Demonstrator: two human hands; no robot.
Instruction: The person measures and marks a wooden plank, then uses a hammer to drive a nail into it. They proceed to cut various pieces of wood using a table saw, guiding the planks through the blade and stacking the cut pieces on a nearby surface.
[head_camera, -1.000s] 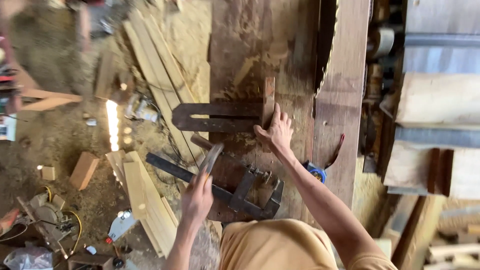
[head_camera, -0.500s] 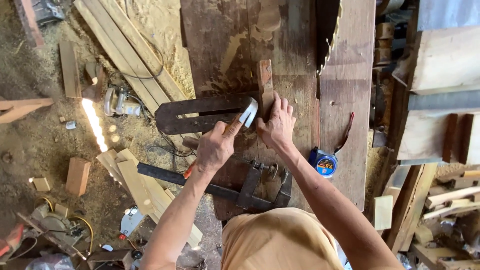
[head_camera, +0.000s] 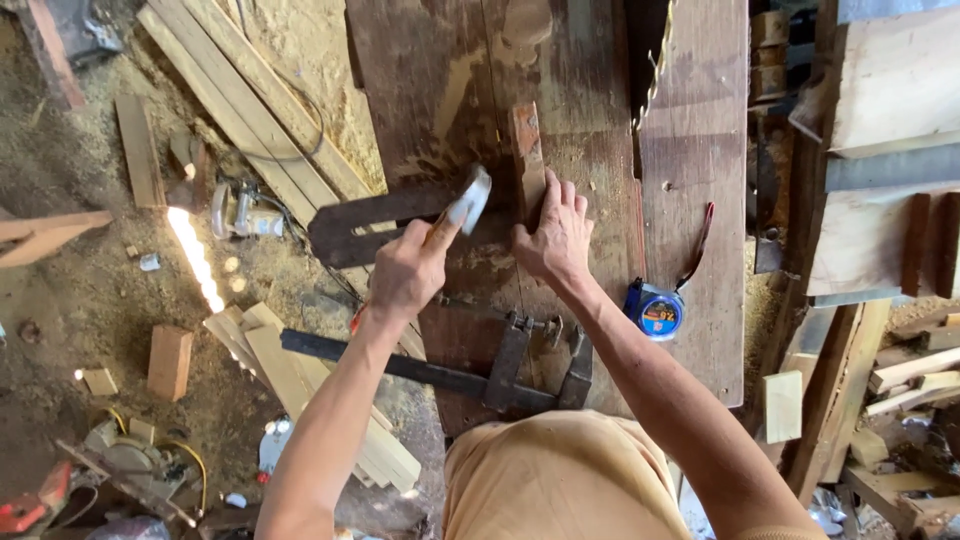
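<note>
Gripping a hammer (head_camera: 462, 208) by its handle, your left hand (head_camera: 405, 272) has its fingers curled tight, the metal head raised just left of a small upright wooden block (head_camera: 528, 158) on the dark workbench (head_camera: 690, 200). Your right hand (head_camera: 555, 235) lies flat beside that block, fingers spread and pressed on the bench, fingertips touching the block's near end. A black bar clamp (head_camera: 440, 372) grips the bench's near edge, and a blue tape measure (head_camera: 655, 310) sits to the right.

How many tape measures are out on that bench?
1. A blue tape measure lies on the bench, just right of the right hand. Others may be hidden in the clutter.
</note>
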